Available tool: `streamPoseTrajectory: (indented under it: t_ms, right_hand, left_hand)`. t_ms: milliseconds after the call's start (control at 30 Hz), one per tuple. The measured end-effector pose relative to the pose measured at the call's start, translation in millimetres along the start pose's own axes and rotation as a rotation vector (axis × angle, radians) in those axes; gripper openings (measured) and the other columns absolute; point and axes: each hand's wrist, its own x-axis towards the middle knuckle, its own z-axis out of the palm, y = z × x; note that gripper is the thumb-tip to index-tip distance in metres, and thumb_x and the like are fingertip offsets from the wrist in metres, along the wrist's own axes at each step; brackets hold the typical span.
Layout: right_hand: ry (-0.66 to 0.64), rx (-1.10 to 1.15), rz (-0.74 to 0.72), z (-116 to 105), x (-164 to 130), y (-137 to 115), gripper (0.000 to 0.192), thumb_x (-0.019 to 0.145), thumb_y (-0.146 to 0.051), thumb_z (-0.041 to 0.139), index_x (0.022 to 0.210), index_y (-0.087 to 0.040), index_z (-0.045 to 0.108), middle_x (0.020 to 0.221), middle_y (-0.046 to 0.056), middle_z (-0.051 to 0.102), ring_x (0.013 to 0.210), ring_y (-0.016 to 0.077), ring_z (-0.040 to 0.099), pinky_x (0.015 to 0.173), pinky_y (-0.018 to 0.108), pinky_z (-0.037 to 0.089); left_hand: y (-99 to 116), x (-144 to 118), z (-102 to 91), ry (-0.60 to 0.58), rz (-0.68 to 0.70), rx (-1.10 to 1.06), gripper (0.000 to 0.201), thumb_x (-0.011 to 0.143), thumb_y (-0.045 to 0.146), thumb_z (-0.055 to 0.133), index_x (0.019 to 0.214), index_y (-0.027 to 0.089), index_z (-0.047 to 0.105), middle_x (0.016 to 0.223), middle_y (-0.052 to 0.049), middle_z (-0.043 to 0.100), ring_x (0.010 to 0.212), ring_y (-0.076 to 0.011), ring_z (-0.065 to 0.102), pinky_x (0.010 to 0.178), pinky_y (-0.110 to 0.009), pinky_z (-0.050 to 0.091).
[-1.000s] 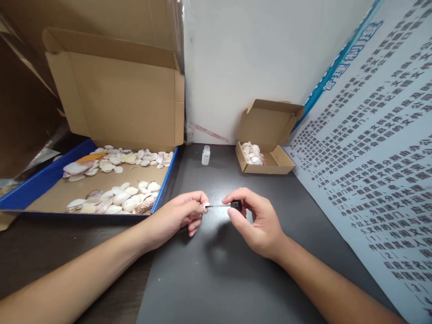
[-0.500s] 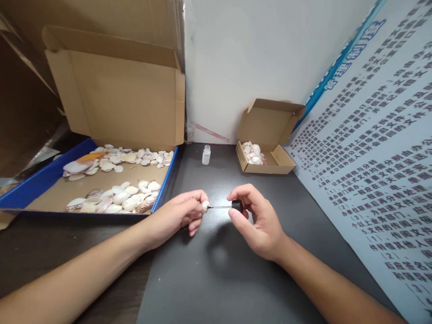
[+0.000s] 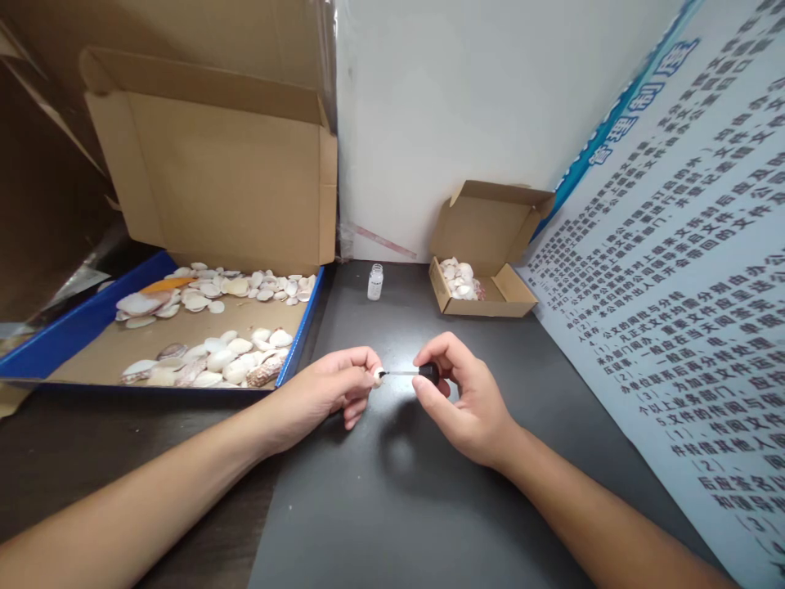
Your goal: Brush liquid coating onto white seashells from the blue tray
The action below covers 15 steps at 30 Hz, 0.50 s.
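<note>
My left hand pinches a small white seashell between thumb and fingers, over the middle of the dark table. Facing it, my right hand grips the black cap of a brush applicator. The applicator's thin stem points left, and its dark tip meets the shell. Part of the shell is hidden behind the left fingertips. Beyond both hands stands a small clear glass bottle with its top uncovered and a white label on it.
At left, a blue-sided cardboard box holds groups of seashells, its lid raised. A smaller open cardboard box with white shells stands at the back right. A printed board leans along the right side.
The shell has turned slightly in my left fingers, showing a different side to the brush tip. My right hand with the applicator has shifted a little left and up.
</note>
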Motion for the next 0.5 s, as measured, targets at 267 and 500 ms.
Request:
streamPoseTrajectory:
  t_ms: [267,500]
  right_hand:
    - [-0.066,0.053,-0.002,-1.8,-3.4,-1.7,0.010,0.085,-0.019,0.055,0.091,-0.022,0.048,0.061,-0.008,0.042,0.048,0.0102,0.039,0.046,0.023,0.033]
    - [-0.048,0.049,-0.021,-1.6,-5.0,1.2,0.009,0.088,-0.019,0.054,0.095,-0.022,0.049,0.064,-0.007,0.045,0.052,0.0106,0.043,0.050,0.023,0.036]
  left_hand:
    - [0.3,-1.7,-0.8,0.002,0.005,0.004,0.016,0.082,0.031,0.060,0.079,0.019,0.050,0.055,0.008,0.036,0.049,-0.0079,0.036,0.050,-0.021,0.038]
    - [1.2,-1.4,0.6,0.005,0.006,0.012,0.015,0.082,0.031,0.059,0.080,0.019,0.050,0.055,0.008,0.036,0.049,-0.0081,0.036,0.049,-0.020,0.037]
